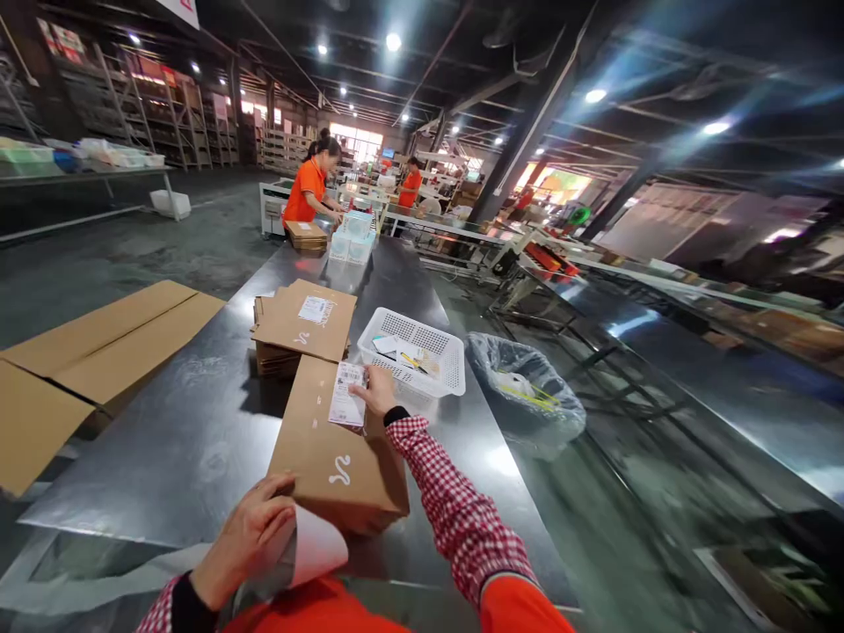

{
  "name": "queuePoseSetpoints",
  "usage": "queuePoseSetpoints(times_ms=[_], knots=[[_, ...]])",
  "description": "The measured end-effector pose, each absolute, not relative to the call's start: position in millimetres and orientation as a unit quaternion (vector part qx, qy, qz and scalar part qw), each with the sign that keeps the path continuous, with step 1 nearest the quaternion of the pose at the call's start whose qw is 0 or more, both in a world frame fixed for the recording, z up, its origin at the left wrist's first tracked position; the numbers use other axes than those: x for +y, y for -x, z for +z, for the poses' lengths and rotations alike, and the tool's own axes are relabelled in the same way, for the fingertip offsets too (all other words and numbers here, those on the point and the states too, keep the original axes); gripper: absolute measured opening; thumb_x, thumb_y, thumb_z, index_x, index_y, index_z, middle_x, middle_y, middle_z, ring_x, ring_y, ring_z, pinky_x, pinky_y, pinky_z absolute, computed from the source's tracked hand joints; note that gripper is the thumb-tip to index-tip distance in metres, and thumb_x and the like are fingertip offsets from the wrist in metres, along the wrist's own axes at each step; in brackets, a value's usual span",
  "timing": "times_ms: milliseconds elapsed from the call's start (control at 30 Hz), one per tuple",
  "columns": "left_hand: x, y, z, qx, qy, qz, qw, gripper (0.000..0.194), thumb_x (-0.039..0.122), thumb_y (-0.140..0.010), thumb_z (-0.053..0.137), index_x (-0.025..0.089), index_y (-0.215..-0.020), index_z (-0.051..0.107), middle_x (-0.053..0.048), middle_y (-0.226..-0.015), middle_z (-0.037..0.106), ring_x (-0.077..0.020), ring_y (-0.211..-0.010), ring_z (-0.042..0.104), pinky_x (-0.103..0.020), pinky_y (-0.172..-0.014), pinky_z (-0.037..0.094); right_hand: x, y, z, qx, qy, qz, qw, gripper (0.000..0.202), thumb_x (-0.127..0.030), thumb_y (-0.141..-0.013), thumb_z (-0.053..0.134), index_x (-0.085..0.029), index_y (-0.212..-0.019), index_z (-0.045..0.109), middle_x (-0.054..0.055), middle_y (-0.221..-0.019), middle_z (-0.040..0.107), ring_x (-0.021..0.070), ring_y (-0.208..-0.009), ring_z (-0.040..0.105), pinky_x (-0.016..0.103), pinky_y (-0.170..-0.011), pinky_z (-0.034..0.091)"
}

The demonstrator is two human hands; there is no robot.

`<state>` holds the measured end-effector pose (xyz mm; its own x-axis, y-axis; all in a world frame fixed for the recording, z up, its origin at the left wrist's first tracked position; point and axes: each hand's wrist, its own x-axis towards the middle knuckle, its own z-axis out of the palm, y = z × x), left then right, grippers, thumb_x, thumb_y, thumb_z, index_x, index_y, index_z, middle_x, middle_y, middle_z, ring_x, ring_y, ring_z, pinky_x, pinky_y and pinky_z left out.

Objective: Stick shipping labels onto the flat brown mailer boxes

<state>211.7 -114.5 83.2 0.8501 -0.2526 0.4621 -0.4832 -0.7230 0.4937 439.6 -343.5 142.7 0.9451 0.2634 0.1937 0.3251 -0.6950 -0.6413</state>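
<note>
In front of me a brown cardboard box (309, 444) with a white squiggle mark stands on the metal table. A white printed shipping label (344, 400) lies over its top. My right hand (379, 391) is at the label's right edge, its fingers bent and closed on it. Near the box's front left corner, my left hand (254, 527) is wrapped round a roll of white label paper (316, 545). A long strip of the paper trails off to the left below the table edge. Part of the roll is hidden behind my fingers.
Flat cartons (307, 321) are stacked beyond the box. A white basket (412, 352) holds cards and a yellow pen. A lined bin (524, 387) stands right of the table (178, 440), a large open carton (105, 343) left. A co-worker (307, 189) handles light-blue boxes (352, 237) farther off.
</note>
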Motion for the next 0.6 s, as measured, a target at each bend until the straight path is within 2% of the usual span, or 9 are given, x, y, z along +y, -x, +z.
queuePoseSetpoints(times_ms=[100, 200, 267, 367, 467, 533, 600], knots=[[-113.2, -213.9, 66.1, -0.179, -0.913, 0.152, 0.334, 0.034, 0.039, -0.093, 0.041, 0.026, -0.089, 0.072, -0.005, -0.12, 0.066, -0.0204, -0.117, 0.057, -0.037, -0.098, 0.049, -336.2, -435.5, 137.4, -0.179, 0.954, -0.019, 0.241, 0.061, -0.026, -0.073, 0.067, -0.009, -0.127, 0.045, 0.016, -0.117, 0.059, 0.0255, -0.104, 0.056, 0.036, -0.089, 0.043], [-112.0, -212.0, 62.2, -0.169, -0.91, 0.136, 0.353, 0.034, 0.039, -0.093, 0.041, 0.025, -0.09, 0.072, -0.005, -0.122, 0.065, -0.0212, -0.119, 0.055, -0.041, -0.101, 0.046, -332.5, -424.6, 136.2, -0.15, 0.978, -0.065, 0.128, 0.086, -0.048, -0.073, 0.066, -0.011, -0.142, 0.031, 0.024, -0.141, 0.038, 0.0361, -0.122, 0.044, 0.048, -0.098, 0.035], [-112.4, -210.2, 63.8, -0.164, -0.91, 0.124, 0.36, 0.033, 0.038, -0.093, 0.042, 0.025, -0.09, 0.072, -0.005, -0.122, 0.064, -0.0213, -0.121, 0.054, -0.041, -0.103, 0.045, -326.3, -415.8, 130.5, -0.154, 0.98, -0.093, 0.081, 0.089, -0.06, -0.075, 0.059, -0.015, -0.145, 0.027, 0.021, -0.15, 0.025, 0.0393, -0.132, 0.03, 0.055, -0.104, 0.023], [-113.9, -208.0, 66.5, -0.156, -0.915, 0.109, 0.357, 0.03, 0.037, -0.092, 0.044, 0.026, -0.09, 0.072, -0.003, -0.126, 0.062, -0.0212, -0.123, 0.052, -0.041, -0.103, 0.045, -312.7, -408.4, 118.3, -0.206, 0.971, -0.105, 0.068, 0.077, -0.06, -0.084, 0.046, -0.017, -0.146, 0.028, 0.016, -0.152, 0.023, 0.034, -0.139, 0.019, 0.053, -0.11, 0.011], [-114.1, -207.0, 67.5, -0.168, -0.916, 0.116, 0.346, 0.029, 0.034, -0.092, 0.045, 0.025, -0.088, 0.072, -0.003, -0.127, 0.061, -0.0207, -0.123, 0.052, -0.039, -0.103, 0.045, -308.1, -414.3, 116.0, -0.177, 0.973, -0.131, 0.075, 0.075, -0.061, -0.083, 0.047, -0.023, -0.145, 0.029, 0.015, -0.154, 0.018, 0.0363, -0.14, 0.013, 0.055, -0.11, 0.005], [-112.7, -207.8, 66.6, -0.183, -0.914, 0.136, 0.336, 0.028, 0.033, -0.092, 0.045, 0.024, -0.09, 0.072, -0.004, -0.126, 0.063, -0.0196, -0.122, 0.053, -0.037, -0.104, 0.044, -311.1, -420.0, 120.3, -0.112, 0.98, -0.145, 0.078, 0.075, -0.058, -0.082, 0.052, -0.024, -0.145, 0.029, 0.016, -0.154, 0.015, 0.0396, -0.14, 0.01, 0.059, -0.108, 0.004], [-110.2, -209.5, 63.6, -0.199, -0.91, 0.16, 0.326, 0.029, 0.033, -0.092, 0.044, 0.024, -0.089, 0.072, -0.004, -0.122, 0.065, -0.0187, -0.118, 0.057, -0.035, -0.102, 0.046, -312.2, -420.8, 123.3, -0.098, 0.982, -0.142, 0.082, 0.07, -0.051, -0.086, 0.049, -0.019, -0.145, 0.03, 0.018, -0.153, 0.019, 0.0383, -0.14, 0.012, 0.056, -0.109, 0.007]])
